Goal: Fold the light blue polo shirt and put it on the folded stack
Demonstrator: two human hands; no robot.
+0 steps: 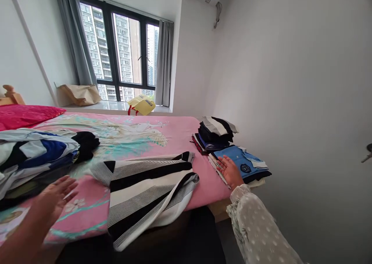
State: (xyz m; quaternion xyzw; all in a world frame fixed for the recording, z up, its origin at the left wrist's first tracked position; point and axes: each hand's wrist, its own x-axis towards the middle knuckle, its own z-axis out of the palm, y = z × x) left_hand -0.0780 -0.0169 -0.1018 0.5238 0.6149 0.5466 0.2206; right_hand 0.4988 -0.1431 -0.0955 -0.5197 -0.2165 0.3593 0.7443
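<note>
A striped black, white and grey shirt lies partly spread along the front of the bed, its lower edge hanging over the side. My left hand is open, fingers apart, between that shirt and a loose heap of clothes; it holds nothing. On the other side, my right hand is open at the left edge of a folded blue polo shirt, which tops a low stack. Whether the fingers touch the stack I cannot tell. Behind it stands a second stack of folded clothes, with a striped garment on top.
Pink flowered bedding covers the bed. A red pillow lies at the far left. A brown paper bag and a yellow bag sit by the window. The grey wall rises close behind the stacks at right.
</note>
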